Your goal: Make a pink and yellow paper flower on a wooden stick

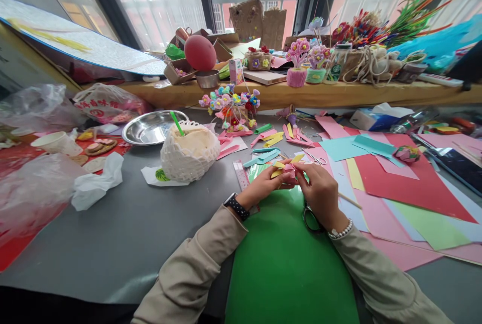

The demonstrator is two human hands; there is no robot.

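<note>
Above the upper end of a green board [293, 268], both of my hands are closed on a folded piece of pink and yellow paper [288, 168]. My left hand [259, 187] holds it from the left, with yellow strip ends sticking out past the fingers. The fingertips of my right hand [321, 188] pinch its right side; the exact folds are partly hidden. Below the right hand shows a black handle loop of scissors [311, 219]. Folded teal paper strips [261, 157], yellow strips [273, 139] and pink strips [299, 138] lie just beyond the hands.
Coloured paper sheets [410, 178] overlap on the right. Left stand a coconut in white foam netting [190, 155] with a green straw, a metal plate [145, 130] and plastic bags [37, 183]. Behind are a bunch of small craft flowers [231, 103] and a crowded wooden ledge [169, 95].
</note>
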